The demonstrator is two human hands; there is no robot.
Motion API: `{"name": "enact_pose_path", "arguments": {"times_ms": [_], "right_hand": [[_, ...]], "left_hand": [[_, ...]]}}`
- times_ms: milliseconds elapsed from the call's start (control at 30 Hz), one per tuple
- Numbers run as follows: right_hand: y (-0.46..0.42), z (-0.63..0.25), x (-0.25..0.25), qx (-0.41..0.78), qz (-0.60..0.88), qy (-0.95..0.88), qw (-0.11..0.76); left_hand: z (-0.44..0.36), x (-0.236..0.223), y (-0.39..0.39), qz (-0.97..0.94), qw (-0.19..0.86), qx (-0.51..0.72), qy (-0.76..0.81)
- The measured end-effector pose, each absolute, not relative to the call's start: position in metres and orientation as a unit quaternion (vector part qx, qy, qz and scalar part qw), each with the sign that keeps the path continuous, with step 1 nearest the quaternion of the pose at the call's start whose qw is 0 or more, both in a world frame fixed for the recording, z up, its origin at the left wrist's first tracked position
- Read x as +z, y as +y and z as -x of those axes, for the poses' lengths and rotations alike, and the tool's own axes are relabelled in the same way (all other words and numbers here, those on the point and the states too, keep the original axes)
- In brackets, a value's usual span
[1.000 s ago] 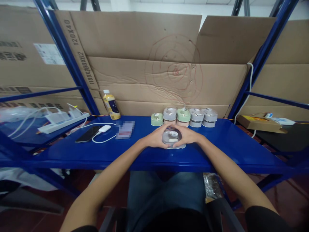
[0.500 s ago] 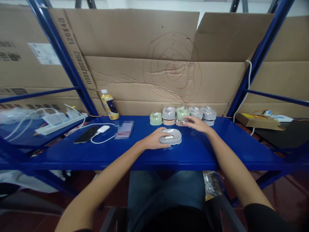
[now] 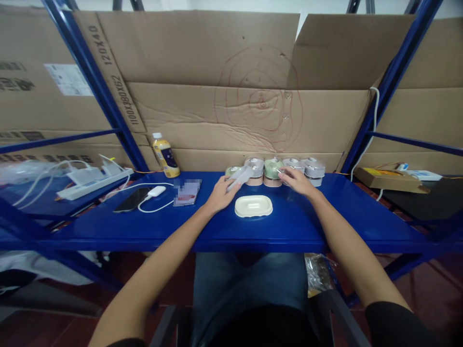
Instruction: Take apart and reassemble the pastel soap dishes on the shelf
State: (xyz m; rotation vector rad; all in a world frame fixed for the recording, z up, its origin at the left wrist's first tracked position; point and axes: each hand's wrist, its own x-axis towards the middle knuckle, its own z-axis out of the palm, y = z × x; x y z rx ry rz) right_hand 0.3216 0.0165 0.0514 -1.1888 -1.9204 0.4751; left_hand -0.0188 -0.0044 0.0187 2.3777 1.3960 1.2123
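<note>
A cream oval base (image 3: pixel 253 212) of a small box, like a soap dish, lies on the blue table in front of me. Above and left of it, my left hand (image 3: pixel 221 193) grips a grey oval tray (image 3: pixel 237 178), lifted and tilted. My right hand (image 3: pixel 298 183) has its fingers bent around a clear plastic lid (image 3: pixel 284 176), hard to make out against the boxes behind. At the back stands a row of small oval boxes with clear lids, among them a green one (image 3: pixel 274 168) and a grey one (image 3: pixel 314 167), some stacked.
A yellow drink bottle (image 3: pixel 166 156) stands at the back left. Before it lie a black phone (image 3: pixel 132 200), a white charger (image 3: pixel 156 191) with its cable and a blurred flat item (image 3: pixel 187 193). Further left is a power strip (image 3: pixel 94 184). Cardboard (image 3: pixel 181 111) walls the back between blue posts.
My left hand has lifted the grey tray up and to the left, uncovering the cream base. My right hand has hardly moved.
</note>
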Motion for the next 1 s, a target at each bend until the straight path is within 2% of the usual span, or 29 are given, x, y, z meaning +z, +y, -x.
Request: {"name": "enact_pose_path", "arguments": {"times_ms": [100,233,367,700,1000], "right_hand": [[0.016,-0.32,0.052,0.185,0.464,-0.759,0.416],[0.016,-0.317,0.051,0.168,0.45,-0.773,0.414],[0.013,-0.311,0.05,0.146,0.424,-0.796,0.407],[-0.012,-0.27,0.046,0.176,0.261,-0.886,0.34],[-0.005,-0.261,0.036,0.133,0.238,-0.912,0.307]], "left_hand": [[0.022,0.021,-0.005,-0.788,0.06,0.389,0.472],[0.013,0.022,-0.022,-0.894,0.089,0.29,0.33],[0.001,0.018,-0.033,-0.917,0.106,0.249,0.293],[-0.006,0.004,-0.018,-0.835,0.223,0.362,0.349],[-0.012,0.002,-0.017,-0.827,0.246,0.364,0.351]]}}
